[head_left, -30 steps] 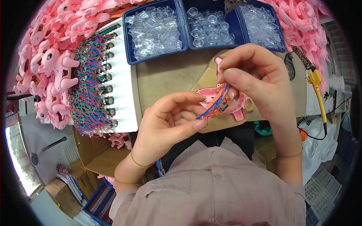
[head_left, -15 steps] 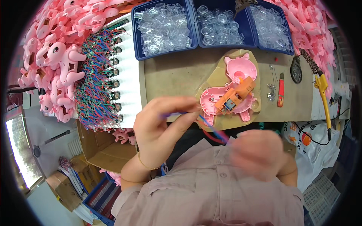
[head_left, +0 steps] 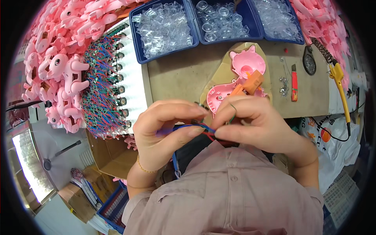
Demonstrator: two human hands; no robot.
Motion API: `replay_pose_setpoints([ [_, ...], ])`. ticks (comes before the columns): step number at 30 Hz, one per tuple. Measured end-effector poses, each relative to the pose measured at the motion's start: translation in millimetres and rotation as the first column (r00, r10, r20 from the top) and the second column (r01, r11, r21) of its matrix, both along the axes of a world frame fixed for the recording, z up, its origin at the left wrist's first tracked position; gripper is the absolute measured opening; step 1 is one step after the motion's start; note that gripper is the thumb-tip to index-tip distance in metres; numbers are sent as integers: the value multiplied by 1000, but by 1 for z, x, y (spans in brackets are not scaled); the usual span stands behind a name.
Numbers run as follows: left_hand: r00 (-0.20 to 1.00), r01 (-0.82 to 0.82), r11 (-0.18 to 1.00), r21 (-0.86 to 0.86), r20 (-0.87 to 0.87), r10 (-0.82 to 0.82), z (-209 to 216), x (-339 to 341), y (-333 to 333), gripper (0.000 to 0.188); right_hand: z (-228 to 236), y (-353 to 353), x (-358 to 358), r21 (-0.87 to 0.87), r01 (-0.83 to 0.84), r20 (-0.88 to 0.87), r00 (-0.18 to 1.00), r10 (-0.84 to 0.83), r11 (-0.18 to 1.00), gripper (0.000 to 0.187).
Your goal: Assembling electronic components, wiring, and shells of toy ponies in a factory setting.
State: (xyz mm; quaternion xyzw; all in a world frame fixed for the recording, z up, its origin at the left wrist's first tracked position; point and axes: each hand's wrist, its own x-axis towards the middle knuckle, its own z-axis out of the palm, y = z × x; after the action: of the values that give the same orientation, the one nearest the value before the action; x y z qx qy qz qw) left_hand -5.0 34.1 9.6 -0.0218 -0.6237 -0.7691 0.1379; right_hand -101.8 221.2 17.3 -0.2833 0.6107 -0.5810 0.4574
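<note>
My left hand (head_left: 166, 127) and my right hand (head_left: 254, 123) meet close to my chest, both pinching a small bundle of blue, red and green wires (head_left: 199, 128). Just beyond my fingers, on a brown pad at the bench's near edge, lie a pink toy shell half (head_left: 221, 96) with an orange motor block (head_left: 250, 81) on it and a second pink shell half (head_left: 246, 62) behind. The wire ends between my fingertips are partly hidden.
Blue trays of clear plastic parts (head_left: 166, 29) line the far side. A board of wired components (head_left: 103, 90) and heaps of pink toy bodies (head_left: 55, 66) fill the left. A red knife (head_left: 294, 83), small screws (head_left: 282, 84) and a yellow-handled soldering iron (head_left: 338, 80) lie right.
A second ago both hands held the pink shell over the bench. The shell now lies on the pad, and both hands have drawn back toward my chest onto the wires.
</note>
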Motion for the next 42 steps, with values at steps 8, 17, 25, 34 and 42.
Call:
replay_pose_setpoints([
  [8,984,113,993,22,133,-114,-15,8,-9,11,8,5,-9,93,190,491,845,-211,977,19],
  [17,972,100,990,95,203,-118,-12,1,1,9,9,5,5,-24,245,551,812,-192,969,31],
  [25,978,108,993,-49,182,-97,-13,2,-3,7,3,-4,-3,-31,285,198,941,-274,958,12],
  [34,888,266,895,359,270,-373,-6,-7,-2,10,-7,-5,4,-227,207,-643,702,-307,951,17],
  [42,604,742,571,351,18,-797,-31,-21,-27,9,17,-10,-7,12,161,345,925,-155,987,10],
])
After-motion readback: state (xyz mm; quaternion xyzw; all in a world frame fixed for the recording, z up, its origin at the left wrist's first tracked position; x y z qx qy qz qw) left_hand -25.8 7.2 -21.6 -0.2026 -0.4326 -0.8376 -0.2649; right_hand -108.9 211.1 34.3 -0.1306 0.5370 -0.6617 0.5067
